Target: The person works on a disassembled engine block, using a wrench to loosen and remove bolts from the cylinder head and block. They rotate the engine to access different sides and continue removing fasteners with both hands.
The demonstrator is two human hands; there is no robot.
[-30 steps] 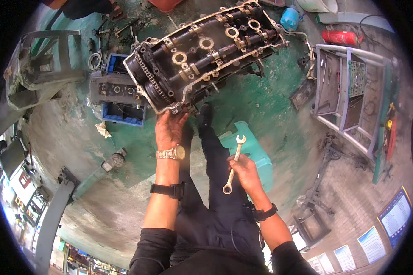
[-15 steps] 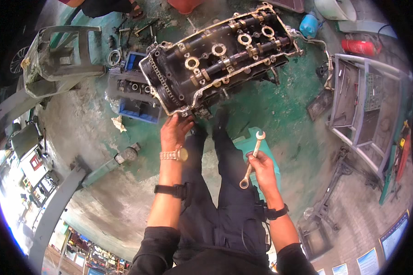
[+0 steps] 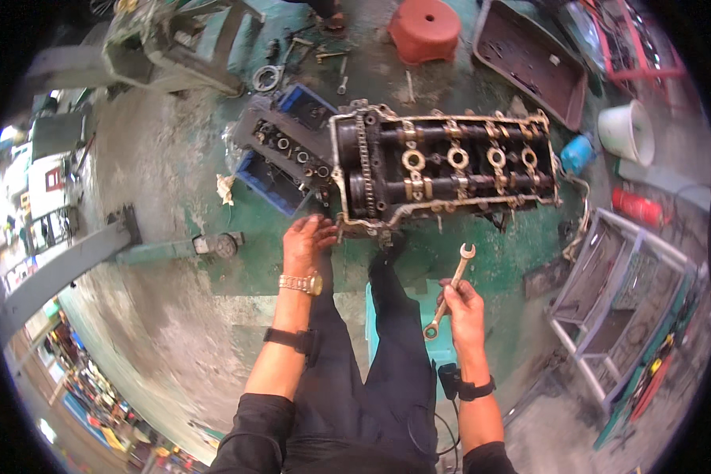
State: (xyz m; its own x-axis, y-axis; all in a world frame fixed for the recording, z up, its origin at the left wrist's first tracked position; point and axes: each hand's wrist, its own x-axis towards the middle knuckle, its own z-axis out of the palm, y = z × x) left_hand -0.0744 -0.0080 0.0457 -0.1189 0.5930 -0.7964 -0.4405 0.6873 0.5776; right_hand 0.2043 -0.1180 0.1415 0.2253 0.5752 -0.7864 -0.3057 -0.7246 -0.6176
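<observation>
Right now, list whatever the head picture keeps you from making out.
All in the head view:
Wrench: part of its handle, covered by the right hand.
Engine: its underside, hidden beneath its own top.
Left hand: whether its fingertips touch the engine, too blurred.
Green seat: its middle, blocked by the right leg.
Red frame: its far end, cut off by the top edge.
</observation>
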